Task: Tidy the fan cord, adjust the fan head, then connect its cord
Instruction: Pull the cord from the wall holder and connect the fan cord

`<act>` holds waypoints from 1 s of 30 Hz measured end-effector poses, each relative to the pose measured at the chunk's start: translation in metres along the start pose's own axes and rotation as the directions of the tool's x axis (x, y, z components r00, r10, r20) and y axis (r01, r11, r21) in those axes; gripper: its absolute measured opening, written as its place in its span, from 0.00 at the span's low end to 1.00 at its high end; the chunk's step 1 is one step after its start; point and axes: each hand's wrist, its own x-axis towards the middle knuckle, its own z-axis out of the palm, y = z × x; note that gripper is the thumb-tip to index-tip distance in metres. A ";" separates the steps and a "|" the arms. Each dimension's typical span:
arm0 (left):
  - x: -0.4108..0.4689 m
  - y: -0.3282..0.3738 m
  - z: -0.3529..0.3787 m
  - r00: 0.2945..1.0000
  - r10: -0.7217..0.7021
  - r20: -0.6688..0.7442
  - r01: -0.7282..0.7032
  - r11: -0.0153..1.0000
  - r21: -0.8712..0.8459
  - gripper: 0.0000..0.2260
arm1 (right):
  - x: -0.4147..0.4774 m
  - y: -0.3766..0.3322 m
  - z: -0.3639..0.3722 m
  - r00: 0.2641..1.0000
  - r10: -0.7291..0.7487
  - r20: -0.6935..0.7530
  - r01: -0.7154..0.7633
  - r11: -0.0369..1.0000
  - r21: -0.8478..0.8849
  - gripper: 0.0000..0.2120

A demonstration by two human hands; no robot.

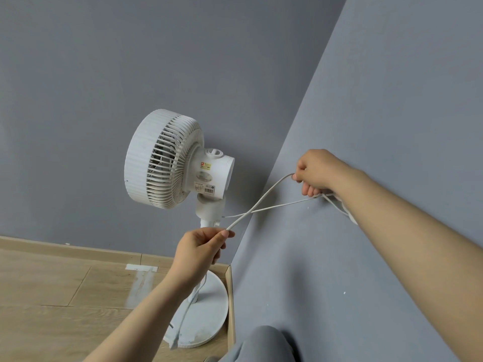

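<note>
A white pedestal fan stands in the corner of the room, its head [167, 159] facing left and its round base [206, 309] on the floor. Its thin white cord [264, 202] stretches in two crossing strands between my hands. My left hand [201, 248] pinches one strand just below the fan's neck [210, 207]. My right hand [317, 173] is raised near the right wall and closed on cord loops; more cord hangs behind that wrist. No plug is visible.
Grey walls meet behind the fan; the right wall [366, 126] runs close beside my right arm. The wood floor [52, 296] with a pale skirting board [78, 250] extends left. My grey-clad knee [261, 343] is at the bottom.
</note>
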 end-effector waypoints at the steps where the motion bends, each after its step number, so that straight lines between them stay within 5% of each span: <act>1: 0.000 0.000 0.001 1.000 0.004 0.005 -0.004 1.000 0.005 0.08 | 0.001 0.003 -0.004 1.000 0.007 0.011 -0.007 1.000 0.008 0.09; 9: -0.004 0.000 0.006 0.999 -0.001 0.044 0.001 1.000 -0.006 0.08 | 0.005 0.018 -0.026 0.997 0.062 0.033 -0.062 0.998 -0.019 0.09; 17: -0.009 0.013 0.012 0.996 0.039 0.081 -0.038 0.999 -0.009 0.08 | 0.013 0.012 -0.046 0.949 0.307 0.076 -0.285 0.933 -0.219 0.13; 22: -0.013 0.019 0.014 0.994 0.062 0.089 -0.061 0.998 -0.018 0.08 | 0.006 0.013 -0.053 0.918 0.383 0.104 -0.366 0.918 -0.155 0.20; 30: -0.018 0.026 0.016 0.995 0.075 0.065 -0.074 0.997 -0.015 0.09 | -0.027 0.013 -0.069 0.949 0.311 0.048 -0.312 0.949 0.032 0.18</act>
